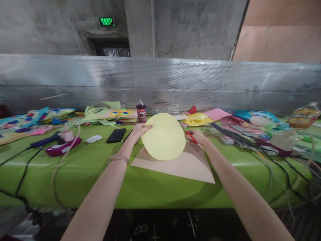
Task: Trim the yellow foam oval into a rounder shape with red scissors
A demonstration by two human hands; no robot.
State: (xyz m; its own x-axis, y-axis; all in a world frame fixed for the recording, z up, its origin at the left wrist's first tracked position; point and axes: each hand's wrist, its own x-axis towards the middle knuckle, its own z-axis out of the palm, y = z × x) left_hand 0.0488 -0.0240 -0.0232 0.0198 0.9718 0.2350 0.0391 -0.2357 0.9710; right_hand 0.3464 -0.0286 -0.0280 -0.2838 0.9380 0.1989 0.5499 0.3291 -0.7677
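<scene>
A pale yellow paper disc is held up by its upper left edge in my left hand, thumb on its front face. My right hand is closed round the red handles of a pair of scissors, just right of the disc's edge. The blades are hard to make out. Beneath the disc a pale pinkish sheet lies on the green table, its upper part covered by the disc.
A dark red cup with a straw stands behind my left hand. A black phone and a white case lie to the left. Coloured sheets, cables and a bottle of amber liquid are on the right.
</scene>
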